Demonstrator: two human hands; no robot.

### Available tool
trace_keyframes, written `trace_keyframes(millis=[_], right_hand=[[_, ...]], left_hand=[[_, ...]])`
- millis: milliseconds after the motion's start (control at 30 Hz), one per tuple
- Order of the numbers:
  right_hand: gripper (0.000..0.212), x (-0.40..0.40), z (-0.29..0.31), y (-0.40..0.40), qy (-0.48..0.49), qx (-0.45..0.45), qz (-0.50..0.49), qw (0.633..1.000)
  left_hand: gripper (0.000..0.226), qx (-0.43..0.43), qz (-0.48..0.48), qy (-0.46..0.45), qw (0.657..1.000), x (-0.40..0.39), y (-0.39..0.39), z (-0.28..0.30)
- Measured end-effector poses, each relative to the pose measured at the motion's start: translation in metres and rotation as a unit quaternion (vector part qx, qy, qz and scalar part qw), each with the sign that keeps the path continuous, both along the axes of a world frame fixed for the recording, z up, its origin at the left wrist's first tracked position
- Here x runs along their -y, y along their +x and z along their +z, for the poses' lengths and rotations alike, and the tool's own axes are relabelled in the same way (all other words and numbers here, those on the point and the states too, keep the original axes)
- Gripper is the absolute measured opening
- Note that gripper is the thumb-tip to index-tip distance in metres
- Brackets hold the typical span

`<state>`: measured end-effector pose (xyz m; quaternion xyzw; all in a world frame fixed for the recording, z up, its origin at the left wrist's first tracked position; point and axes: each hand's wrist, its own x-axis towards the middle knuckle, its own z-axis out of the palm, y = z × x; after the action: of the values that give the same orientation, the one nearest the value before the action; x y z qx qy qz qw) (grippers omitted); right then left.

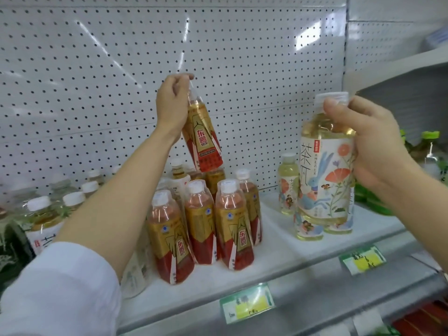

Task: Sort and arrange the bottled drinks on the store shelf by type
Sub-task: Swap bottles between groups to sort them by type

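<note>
My left hand (172, 103) grips a gold-and-red energy drink bottle (202, 135) by its cap and holds it tilted in the air above a group of several matching gold-and-red bottles (201, 221) standing mid-shelf. My right hand (371, 139) is closed round the neck of a pale tea bottle with a floral label (324, 170), held above the white shelf (278, 258). Behind and below it stand more floral tea bottles (288, 187). On the left, partly hidden by my forearm, are white-capped tea bottles (48, 214).
A white pegboard (97, 81) backs the shelf. Green and yellow price tags (247, 304) sit on the front rail. Green-capped bottles (429, 151) stand at the far right under an upper shelf (400, 76). A bare patch of shelf lies between the red and floral groups.
</note>
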<state>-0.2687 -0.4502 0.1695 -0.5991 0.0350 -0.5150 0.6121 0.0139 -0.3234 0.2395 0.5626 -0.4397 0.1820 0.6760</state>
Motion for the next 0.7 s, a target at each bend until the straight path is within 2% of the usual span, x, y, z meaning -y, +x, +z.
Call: trace_keyframes(millis=[133, 267, 500, 633, 700], right_hand=[[0.051, 0.014, -0.012, 0.001, 0.001, -0.026, 0.026, 0.999], [0.057, 0.03, -0.026, 0.001, 0.005, -0.04, 0.069, 0.997], [0.036, 0.069, -0.058, -0.015, 0.019, -0.068, 0.112, 0.991], [0.025, 0.092, -0.073, -0.024, 0.012, -0.08, 0.109, 0.991], [0.019, 0.104, -0.08, -0.026, 0.003, -0.082, 0.105, 0.991]], left_hand=[[0.017, -0.015, -0.036, -0.061, 0.997, -0.022, -0.03, 0.014], [0.018, 0.012, 0.01, -0.025, 1.0, -0.052, -0.068, 0.003], [0.023, -0.027, 0.144, 0.069, 0.987, -0.075, -0.085, -0.103], [0.025, -0.017, 0.204, 0.096, 0.974, -0.06, -0.084, -0.152], [0.028, 0.015, 0.235, 0.104, 0.966, -0.05, -0.081, -0.166]])
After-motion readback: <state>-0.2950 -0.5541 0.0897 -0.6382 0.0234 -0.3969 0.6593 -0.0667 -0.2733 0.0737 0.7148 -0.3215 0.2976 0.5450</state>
